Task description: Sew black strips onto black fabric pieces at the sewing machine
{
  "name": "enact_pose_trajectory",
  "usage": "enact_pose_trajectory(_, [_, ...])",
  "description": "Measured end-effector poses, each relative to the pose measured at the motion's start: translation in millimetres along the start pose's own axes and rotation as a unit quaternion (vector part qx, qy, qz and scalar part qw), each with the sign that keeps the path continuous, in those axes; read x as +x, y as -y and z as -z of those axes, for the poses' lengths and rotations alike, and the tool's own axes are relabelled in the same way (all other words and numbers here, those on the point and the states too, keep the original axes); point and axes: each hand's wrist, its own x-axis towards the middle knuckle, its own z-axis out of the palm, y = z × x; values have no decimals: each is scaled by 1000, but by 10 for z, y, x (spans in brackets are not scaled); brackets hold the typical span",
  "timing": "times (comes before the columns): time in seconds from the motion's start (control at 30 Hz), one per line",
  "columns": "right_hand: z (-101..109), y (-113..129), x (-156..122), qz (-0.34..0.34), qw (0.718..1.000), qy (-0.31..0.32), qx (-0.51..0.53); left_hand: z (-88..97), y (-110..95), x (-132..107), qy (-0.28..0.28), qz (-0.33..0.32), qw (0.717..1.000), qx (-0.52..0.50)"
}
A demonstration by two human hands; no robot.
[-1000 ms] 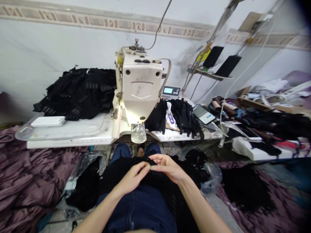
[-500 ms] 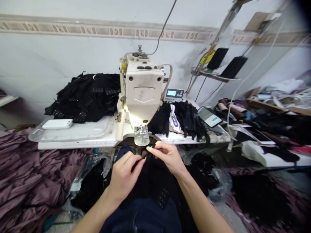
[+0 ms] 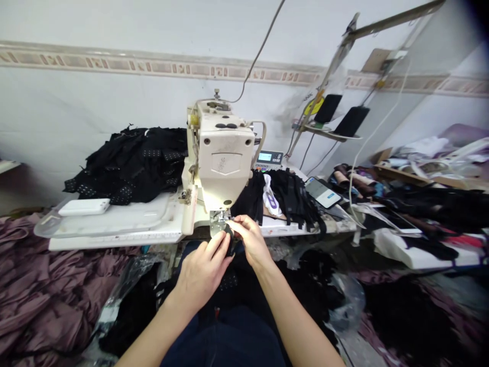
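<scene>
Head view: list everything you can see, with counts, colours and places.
Sewing machine head: one, cream, on white table.
Hook-and-eye fabric pieces: one heap, black, on table, left of machine.
Fabric strips: one bundle, black, on table, right of machine.
Tablet: one, grey, on table, far right.
Smartphones: two, black, on bracket upper right.
Flat box: one, white, on table, left.
Cloth: one heap, mauve, below table, left.
Fabric piece: one, black, beside presser foot.
Left hand: one, pinching fabric piece.
Right hand: one, pinching fabric piece.

left hand [image 3: 200,272] and right hand [image 3: 247,240] pinching close together, left forearm [image 3: 153,329] and right forearm [image 3: 294,313] angled inward
</scene>
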Motion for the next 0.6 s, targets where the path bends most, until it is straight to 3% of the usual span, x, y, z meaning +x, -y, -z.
enact_pose_trajectory(0.23, [171,-294,-210,-6,1000,2,1,-97,-98,-3,-36,45,998,1])
enact_pose_trajectory(0.4, [436,-496,-503,8,984,130,-118,15,-39,-31,-27,64,992,-107])
enact_pose_trajectory(0.53, [734,-448,-576,-46,973,176,-141,126,151,-150,-44,179,945,-271])
enact_pose_trajectory(0.6, [909,-419,-549,-78,962,211,-153,131,303,-250,9,229,916,-330])
